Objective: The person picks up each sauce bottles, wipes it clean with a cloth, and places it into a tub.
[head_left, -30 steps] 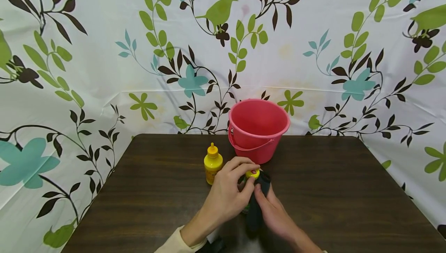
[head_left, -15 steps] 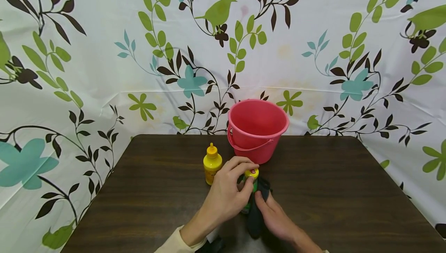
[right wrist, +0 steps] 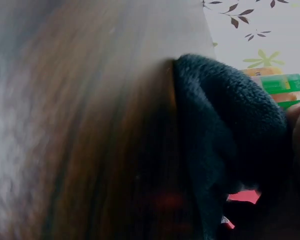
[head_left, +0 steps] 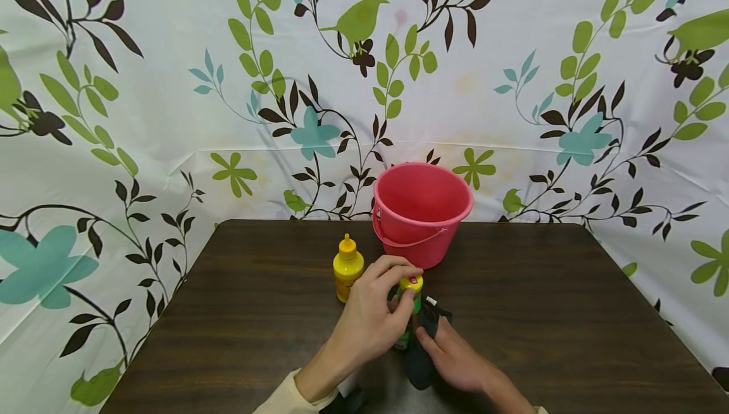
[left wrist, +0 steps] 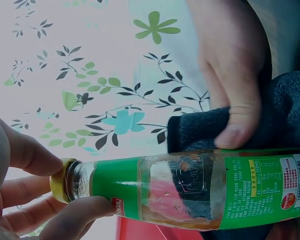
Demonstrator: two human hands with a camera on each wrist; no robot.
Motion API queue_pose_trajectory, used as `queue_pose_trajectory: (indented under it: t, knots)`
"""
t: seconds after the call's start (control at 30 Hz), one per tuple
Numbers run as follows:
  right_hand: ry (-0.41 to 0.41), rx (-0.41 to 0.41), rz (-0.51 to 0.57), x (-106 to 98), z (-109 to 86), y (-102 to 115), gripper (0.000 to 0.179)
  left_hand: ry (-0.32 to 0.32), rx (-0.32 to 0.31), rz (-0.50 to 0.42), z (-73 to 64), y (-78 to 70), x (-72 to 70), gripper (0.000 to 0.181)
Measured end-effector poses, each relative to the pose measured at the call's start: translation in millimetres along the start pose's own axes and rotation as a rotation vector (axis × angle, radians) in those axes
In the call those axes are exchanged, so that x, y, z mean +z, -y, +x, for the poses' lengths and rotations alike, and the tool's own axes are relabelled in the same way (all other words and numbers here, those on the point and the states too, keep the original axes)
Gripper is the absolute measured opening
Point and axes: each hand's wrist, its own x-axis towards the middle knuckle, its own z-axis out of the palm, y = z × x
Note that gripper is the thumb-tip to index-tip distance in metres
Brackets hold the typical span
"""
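Note:
A glass bottle (left wrist: 190, 192) with a green label and yellow cap (head_left: 411, 282) stands on the table, mostly hidden by the hands in the head view. My left hand (head_left: 373, 313) pinches it at the cap and neck, thumb on one side and fingers on the other. My right hand (head_left: 458, 357) holds a dark, fuzzy cloth (head_left: 419, 363) against the bottle's side. In the left wrist view the right thumb (left wrist: 233, 132) presses the cloth (left wrist: 290, 110) along the glass. Folded cloth (right wrist: 225, 115) fills the middle of the right wrist view, with part of the green label behind it.
A yellow squeeze bottle (head_left: 348, 271) with a pointed nozzle stands just left of the left hand. Behind the hands is a pink bucket (head_left: 418, 237), its handle hanging down in front. The dark wooden table (head_left: 262, 313) ends at a patterned curtain (head_left: 171, 116).
My right hand has slid the cloth a little down and toward me along the bottle, uncovering more green label. A small white tag now shows on the cloth. The left hand stays put.

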Motion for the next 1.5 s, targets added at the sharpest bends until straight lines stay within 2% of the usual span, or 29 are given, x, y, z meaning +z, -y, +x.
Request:
queue_pose_trajectory:
  t: [0.2,0.33,0.43,0.57,0.77,0.97,1.07,1.3,1.5]
  knots:
    - [-0.033,-0.065,-0.106,0.2,1.6,-3.6,0.063,0.001,-0.004,-0.003,0.3,-0.5,0.5,0.029]
    - [-0.061,-0.063,-0.142,0.5,1.6,-4.6,0.064,0.002,0.0,-0.003,0.0,-0.2,0.8,0.029]
    - [-0.067,-0.039,-0.129,1.1,0.8,-4.6,0.065,-0.001,0.002,-0.001,0.0,0.0,0.9,0.029]
    - [-0.054,0.025,-0.047,1.8,-1.6,-3.1,0.066,-0.007,0.006,0.004,-0.1,0.3,1.0,0.029]
    - [-0.039,0.099,0.196,-0.5,-3.3,7.1,0.07,-0.017,0.01,0.008,-0.7,1.2,1.4,0.029]
    - [-0.135,0.178,0.411,-2.4,-3.5,25.7,0.071,-0.02,0.008,0.007,-1.2,1.4,1.8,0.029]
    - [-0.18,0.191,0.459,-5.0,-4.8,34.1,0.067,-0.017,0.007,0.002,-1.1,1.3,2.0,0.028]
    - [-0.214,0.137,0.544,-16.5,-12.4,51.6,0.052,-0.019,0.018,-0.001,-1.3,1.1,2.3,0.029]
    - [-0.303,0.124,0.575,-22.7,-15.2,63.6,0.044,-0.028,0.04,0.017,-1.1,1.3,2.5,0.029]
